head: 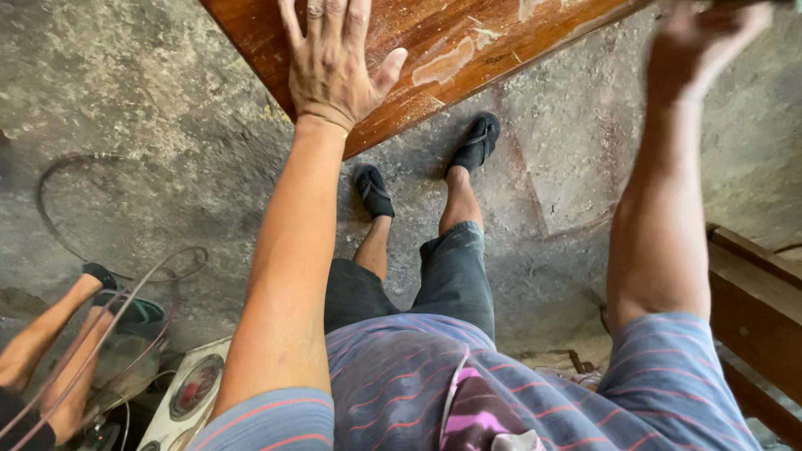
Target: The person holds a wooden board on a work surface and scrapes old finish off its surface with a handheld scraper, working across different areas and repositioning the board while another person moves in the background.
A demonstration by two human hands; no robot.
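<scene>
— Two hands, one board: what fills the picture?

— Largest is the concrete floor (150, 108), grey, pitted and dust-streaked. Over it slants a wooden board (443, 50) at the top of the view, reddish-brown, its varnish scratched and flaked pale in patches, one long straight edge running down towards the person's feet.

— And the hands?

— The left hand (334, 63) lies flat on the board near that edge, fingers spread and straight, thumb out to the side — pressing, not gripping. The right hand (706, 33) is raised at the top right corner, blurred; whether its fingers are curled round anything cannot be told.

— How would that hold be done well?

— As a judgement: keep the palm flat and the weight over the wood, clear of the flaking edge, so the board does not slide on the worn varnish.

— Smaller things?

— A wooden bench (756, 301) at right, black sandals (476, 142) below the board, thin cables (117, 321) looping at left beside another person's foot (38, 342).
</scene>
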